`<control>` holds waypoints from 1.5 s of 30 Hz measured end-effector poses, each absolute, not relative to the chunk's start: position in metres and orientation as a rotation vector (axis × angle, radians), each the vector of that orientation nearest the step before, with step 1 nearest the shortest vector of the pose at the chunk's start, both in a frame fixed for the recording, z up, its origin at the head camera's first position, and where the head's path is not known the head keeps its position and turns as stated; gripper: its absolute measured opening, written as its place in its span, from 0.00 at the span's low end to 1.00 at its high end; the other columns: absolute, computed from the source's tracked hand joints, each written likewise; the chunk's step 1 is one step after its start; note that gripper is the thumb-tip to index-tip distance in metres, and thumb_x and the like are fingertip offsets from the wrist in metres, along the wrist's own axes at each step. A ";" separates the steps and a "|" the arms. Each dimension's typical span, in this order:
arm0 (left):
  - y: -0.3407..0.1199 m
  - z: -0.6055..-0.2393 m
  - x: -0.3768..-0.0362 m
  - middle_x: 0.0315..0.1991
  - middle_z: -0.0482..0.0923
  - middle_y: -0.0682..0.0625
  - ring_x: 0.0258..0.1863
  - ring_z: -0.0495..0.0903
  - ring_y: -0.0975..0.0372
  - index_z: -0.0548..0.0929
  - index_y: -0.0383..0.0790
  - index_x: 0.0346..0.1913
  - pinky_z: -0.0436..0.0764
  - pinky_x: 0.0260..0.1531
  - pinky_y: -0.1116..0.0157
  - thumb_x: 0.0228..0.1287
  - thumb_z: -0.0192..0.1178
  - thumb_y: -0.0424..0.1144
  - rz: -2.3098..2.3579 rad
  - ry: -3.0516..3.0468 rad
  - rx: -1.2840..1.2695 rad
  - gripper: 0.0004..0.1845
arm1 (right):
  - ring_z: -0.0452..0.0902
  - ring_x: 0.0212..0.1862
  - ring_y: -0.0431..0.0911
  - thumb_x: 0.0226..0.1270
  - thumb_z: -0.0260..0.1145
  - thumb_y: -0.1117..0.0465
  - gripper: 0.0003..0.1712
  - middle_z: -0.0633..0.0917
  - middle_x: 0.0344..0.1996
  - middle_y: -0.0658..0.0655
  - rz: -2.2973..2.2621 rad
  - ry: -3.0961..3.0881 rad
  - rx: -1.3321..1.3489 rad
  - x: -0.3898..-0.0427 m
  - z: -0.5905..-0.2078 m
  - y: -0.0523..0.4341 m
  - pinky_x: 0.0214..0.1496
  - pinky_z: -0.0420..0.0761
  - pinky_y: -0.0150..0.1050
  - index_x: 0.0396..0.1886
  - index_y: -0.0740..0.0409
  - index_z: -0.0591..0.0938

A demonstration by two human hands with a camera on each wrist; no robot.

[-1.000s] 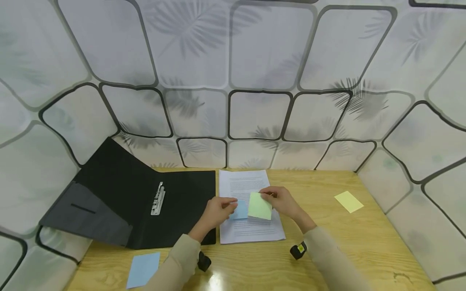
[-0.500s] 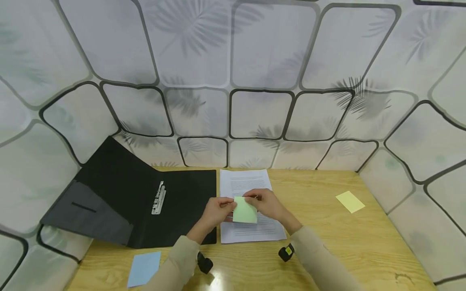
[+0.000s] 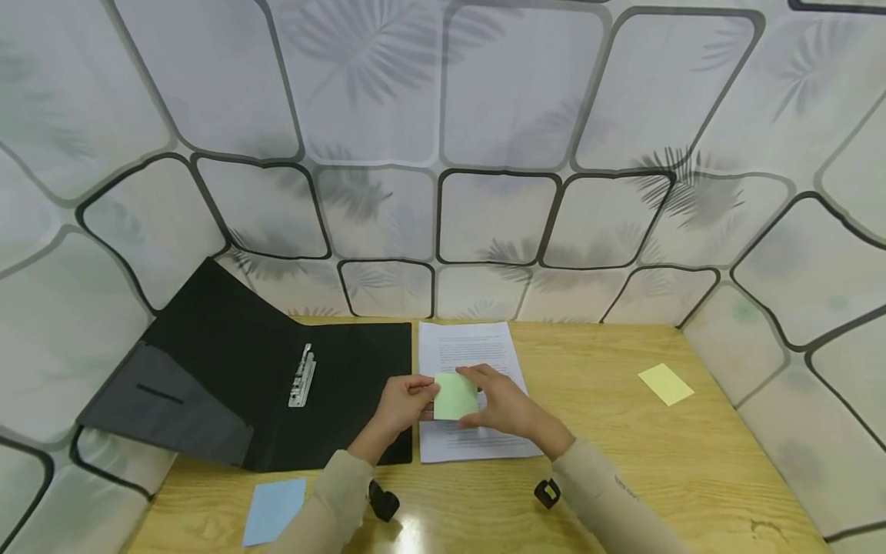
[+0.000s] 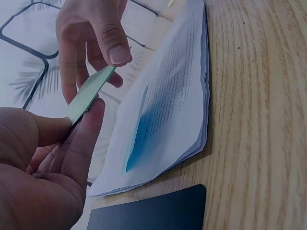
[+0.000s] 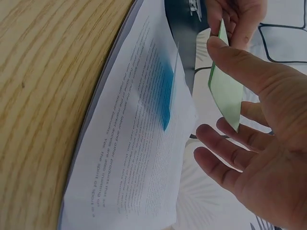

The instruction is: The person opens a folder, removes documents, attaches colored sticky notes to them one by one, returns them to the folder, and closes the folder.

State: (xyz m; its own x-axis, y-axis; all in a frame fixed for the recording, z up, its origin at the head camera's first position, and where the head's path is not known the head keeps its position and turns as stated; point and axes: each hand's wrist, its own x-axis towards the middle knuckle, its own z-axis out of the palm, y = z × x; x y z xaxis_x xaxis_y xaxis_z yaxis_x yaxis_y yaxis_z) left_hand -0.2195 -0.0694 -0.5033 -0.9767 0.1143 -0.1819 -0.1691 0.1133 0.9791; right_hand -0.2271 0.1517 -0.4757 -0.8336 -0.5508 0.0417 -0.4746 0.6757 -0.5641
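We record a thin, square, pale green sticky note (image 3: pixel 454 396) held at frame centre, above a stack of printed white sheets (image 3: pixel 471 350) on the wood-grain worktop (image 3: pixel 623 462). The left hand (image 3: pixel 401 402) pinches the note's left edge between thumb and curled fingers. The right hand (image 3: pixel 501 404) is loosely spread, thumb and fingertips touching the note's right side. A matt black folder (image 3: pixel 277 392) lies open at left; flat blue (image 3: pixel 274 511) and yellow (image 3: pixel 666 384) notes lie apart.
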 end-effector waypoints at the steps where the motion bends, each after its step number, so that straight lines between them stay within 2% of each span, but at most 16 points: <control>1: -0.070 -0.503 -0.220 0.42 0.91 0.36 0.28 0.89 0.64 0.86 0.26 0.57 0.91 0.32 0.64 0.76 0.62 0.32 1.962 2.170 -0.058 0.14 | 0.81 0.55 0.51 0.56 0.85 0.51 0.53 0.79 0.67 0.62 -0.870 2.752 -0.847 -0.227 -0.475 0.152 0.55 0.84 0.49 0.78 0.62 0.71; 6: -0.072 -0.505 -0.220 0.42 0.91 0.36 0.28 0.89 0.64 0.87 0.26 0.57 0.91 0.32 0.64 0.76 0.63 0.32 1.962 2.166 -0.063 0.14 | 0.82 0.56 0.52 0.62 0.82 0.52 0.48 0.79 0.69 0.63 -0.891 2.731 -0.894 -0.227 -0.474 0.153 0.56 0.85 0.50 0.77 0.63 0.72; 12: -0.074 -0.504 -0.219 0.41 0.91 0.37 0.27 0.89 0.64 0.86 0.26 0.57 0.91 0.32 0.63 0.76 0.63 0.32 1.974 2.153 -0.074 0.15 | 0.81 0.63 0.58 0.71 0.72 0.60 0.36 0.79 0.69 0.65 -0.925 2.760 -0.994 -0.226 -0.473 0.155 0.63 0.84 0.57 0.75 0.63 0.74; 18: -0.076 -0.501 -0.218 0.41 0.91 0.36 0.27 0.89 0.63 0.85 0.24 0.57 0.92 0.33 0.62 0.76 0.62 0.31 2.031 2.081 -0.077 0.15 | 0.78 0.68 0.64 0.66 0.70 0.66 0.31 0.78 0.70 0.67 -0.858 2.843 -1.054 -0.224 -0.473 0.156 0.65 0.82 0.60 0.69 0.58 0.80; 22: -0.076 -0.498 -0.217 0.39 0.91 0.38 0.27 0.90 0.63 0.84 0.24 0.58 0.92 0.34 0.62 0.77 0.62 0.32 2.047 2.038 -0.088 0.15 | 0.79 0.67 0.63 0.61 0.71 0.67 0.30 0.80 0.68 0.65 -0.816 2.883 -1.106 -0.223 -0.474 0.156 0.63 0.84 0.58 0.65 0.57 0.83; 29: -0.077 -0.494 -0.215 0.43 0.91 0.35 0.29 0.90 0.63 0.81 0.23 0.63 0.92 0.36 0.61 0.78 0.61 0.33 2.020 2.017 -0.049 0.19 | 0.85 0.59 0.58 0.70 0.73 0.66 0.15 0.87 0.57 0.63 -0.924 2.989 -1.183 -0.228 -0.481 0.155 0.61 0.86 0.55 0.55 0.60 0.89; 34: -0.076 -0.495 -0.215 0.49 0.89 0.34 0.34 0.92 0.60 0.75 0.26 0.72 0.92 0.41 0.58 0.82 0.53 0.32 2.015 1.960 -0.045 0.22 | 0.89 0.48 0.53 0.68 0.75 0.68 0.07 0.91 0.46 0.60 -1.177 3.016 -1.117 -0.232 -0.484 0.154 0.50 0.90 0.47 0.44 0.62 0.91; 38: -0.076 -0.496 -0.216 0.54 0.88 0.34 0.38 0.92 0.58 0.75 0.28 0.73 0.92 0.44 0.58 0.79 0.55 0.32 2.025 1.916 -0.056 0.24 | 0.89 0.43 0.50 0.68 0.75 0.68 0.05 0.92 0.42 0.59 -1.247 3.045 -1.081 -0.234 -0.485 0.153 0.42 0.89 0.44 0.42 0.61 0.91; 45: -0.077 -0.495 -0.217 0.57 0.86 0.33 0.41 0.92 0.58 0.78 0.28 0.70 0.92 0.44 0.59 0.78 0.58 0.34 2.023 1.938 -0.060 0.23 | 0.87 0.40 0.47 0.68 0.75 0.68 0.05 0.92 0.41 0.57 -1.262 3.047 -1.076 -0.235 -0.486 0.153 0.40 0.89 0.41 0.42 0.60 0.91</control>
